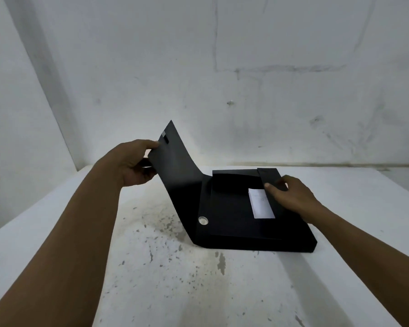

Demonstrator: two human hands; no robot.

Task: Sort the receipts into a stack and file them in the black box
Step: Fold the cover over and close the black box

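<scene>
1. Nearest me, the desk is a white, rough-looking slab, mottled with grey-brown stains that spread across its middle up to the box.
2. Two bare forearms reach in from the near edge, one on each side of the stained patch.
3. The black box lies flat on the right half of the desk, closer to the far edge than the near one. It is a shallow, matte, stiff-board case with crisp corners, and a round metal-rimmed hole is set in its left wall.
4. Inside it, the receipts lie as a small white rectangular stack towards the right side of the box, their right edge tucked under a narrow side flap.
5. The right hand grips that side flap, thumb on top and fingers curled behind it.
6. A wider black inner flap slopes over the far part of the compartment.
7. The left hand pinches the lid near its free edge, thumb in front, fingers curled behind; the lid stands raised and bowed, hiding part of the desk's far left.
8. Behind everything, a scuffed, cracked white wall meets the far edge.
</scene>
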